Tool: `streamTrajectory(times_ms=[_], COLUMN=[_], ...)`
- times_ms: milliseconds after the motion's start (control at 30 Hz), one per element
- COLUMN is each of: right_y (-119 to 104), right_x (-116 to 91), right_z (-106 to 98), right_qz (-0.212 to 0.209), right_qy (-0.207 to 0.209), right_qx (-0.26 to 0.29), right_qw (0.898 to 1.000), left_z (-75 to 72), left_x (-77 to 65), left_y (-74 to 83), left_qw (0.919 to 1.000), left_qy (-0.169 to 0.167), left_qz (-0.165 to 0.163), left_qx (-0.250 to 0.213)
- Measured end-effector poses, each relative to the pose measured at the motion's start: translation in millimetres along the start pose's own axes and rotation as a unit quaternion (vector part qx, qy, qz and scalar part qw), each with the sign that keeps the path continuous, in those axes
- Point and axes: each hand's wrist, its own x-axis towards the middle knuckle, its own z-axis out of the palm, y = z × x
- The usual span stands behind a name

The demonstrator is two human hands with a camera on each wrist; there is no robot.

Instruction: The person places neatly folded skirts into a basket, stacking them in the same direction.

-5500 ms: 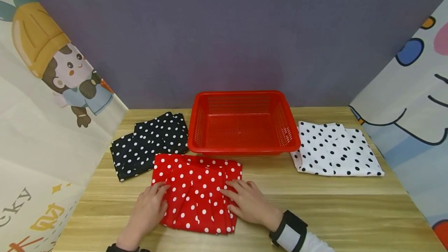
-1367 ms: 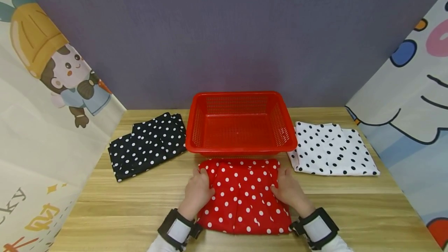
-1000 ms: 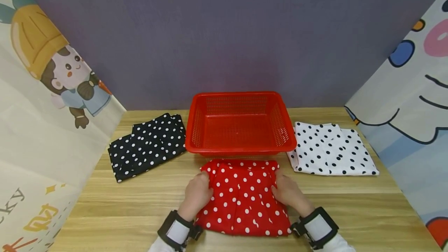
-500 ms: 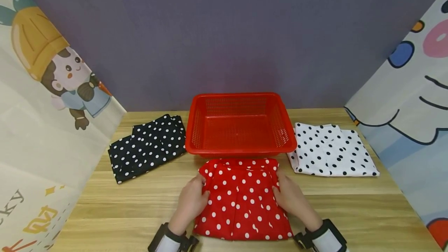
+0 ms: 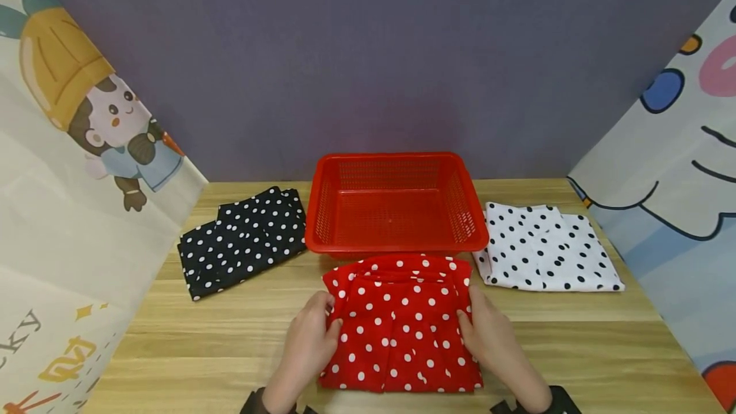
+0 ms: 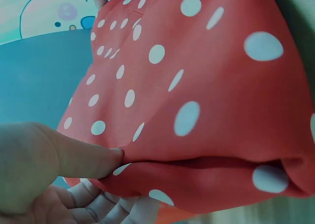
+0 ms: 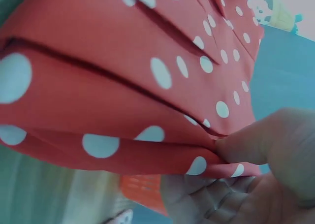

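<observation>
A folded red cloth with white dots [image 5: 397, 331] is in front of the basket in the head view, its far edge raised near the basket's front rim. My left hand [image 5: 308, 337] pinches its left side, thumb on top and fingers underneath; the left wrist view shows the layers of the red cloth [image 6: 162, 101] between them. On the other side my right hand [image 5: 492, 334] holds the right edge the same way, its thumb pressing the red cloth [image 7: 123, 101] in the right wrist view. Whether the near edge touches the table is unclear.
A red plastic basket [image 5: 397, 249] with perforated sides stands at the back middle, nothing in it. Left of it lies a folded black cloth with white dots [image 5: 244, 241]. A folded white cloth with black dots [image 5: 546, 248] lies at its right on the wooden table [image 5: 201, 350].
Five seconds ago the red cloth lay further left under both hands. It has since moved right, before the basket, gripped at both sides; in the last half second its far edge rises towards the basket.
</observation>
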Motion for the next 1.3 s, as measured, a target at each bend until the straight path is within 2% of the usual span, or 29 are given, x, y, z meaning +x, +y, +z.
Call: streamTrajectory(times_ms=[133,233,333,567,833,967,1067,1300], right_y=[-4,-7,-8,-10,-15,-17,-18,-21], right_x=[1,6,14,37,63,76,86,109], right_z=[-8,-14,-19,-26,-38,-45,-51,-63], right_qz=[-0.024,-0.025,-0.032,-0.066,-0.081,-0.091,-0.101,-0.111], right_qy=[0.027,0.025,0.028,0.067,0.065,0.056,0.049,0.048], right_qx=[0.005,0.009,0.009,-0.010,-0.022,-0.028,-0.030,-0.040], right_qw=[0.999,0.999,0.999,0.995,0.994,0.994,0.993,0.992], left_z=[-6.6,-10.8,-13.9,-20.5,-28.9,-32.0,-34.9,-45.0], left_x=[2.8,8.2,16.1,38.5,66.7,80.0,90.2,113.6], left_y=[5.9,9.1,11.8,18.0,23.1,24.9,27.8,37.2], left_qw=[0.9999,0.9996,0.9990,0.9958,0.9935,0.9946,0.9955,0.9942], left_qy=[0.008,0.016,0.028,0.062,0.071,0.061,0.056,0.066], left_qz=[0.012,0.024,0.035,0.065,0.083,0.075,0.068,0.081], left_qx=[-0.004,-0.002,-0.007,-0.016,-0.034,-0.038,-0.034,-0.023])
